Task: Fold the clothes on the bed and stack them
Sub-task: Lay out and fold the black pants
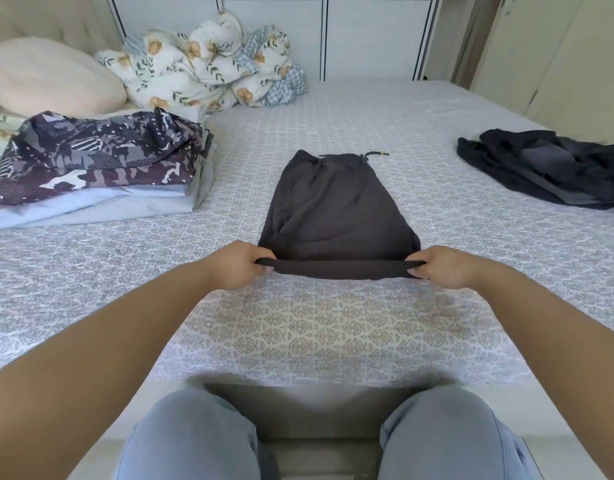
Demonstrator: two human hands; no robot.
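**Folding dark shorts on the bed**

Dark shorts lie flat mid-bed, waistband far. The left hand and right hand each pinch a near corner, hem lifted. Next, likely carry the hem toward the waistband, then move it to the stack at left. An unfolded pile waits at right.
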